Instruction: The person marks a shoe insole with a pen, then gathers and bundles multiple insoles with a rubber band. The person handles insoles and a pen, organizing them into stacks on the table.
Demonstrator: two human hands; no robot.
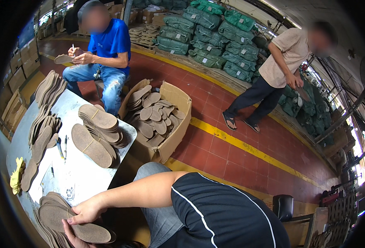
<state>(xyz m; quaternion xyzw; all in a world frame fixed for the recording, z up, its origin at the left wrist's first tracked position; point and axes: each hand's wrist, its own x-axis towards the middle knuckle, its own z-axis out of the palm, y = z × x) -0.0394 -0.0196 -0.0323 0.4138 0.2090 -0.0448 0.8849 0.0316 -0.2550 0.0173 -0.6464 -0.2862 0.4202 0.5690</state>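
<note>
My right hand (87, 211) reaches across to the left and grips the upper edge of a brown cork-like insole (89, 232). My left hand (70, 235) comes up from the lower edge and holds the same insole from underneath. The insole lies atop a stack of similar insoles (50, 211) at the near corner of the grey table (77, 173). My bare forearm, dark sleeve with a white stripe, and a jeans-clad knee (149, 175) fill the lower middle.
More insole piles (95, 128) and fanned rows (46, 103) cover the table, with two pens (61, 148) and yellow pieces (17, 175). An open cardboard box of insoles (157, 118) stands beside it. A seated person in blue (108, 45) marks an insole; another person (273, 70) stands by green sacks (215, 37).
</note>
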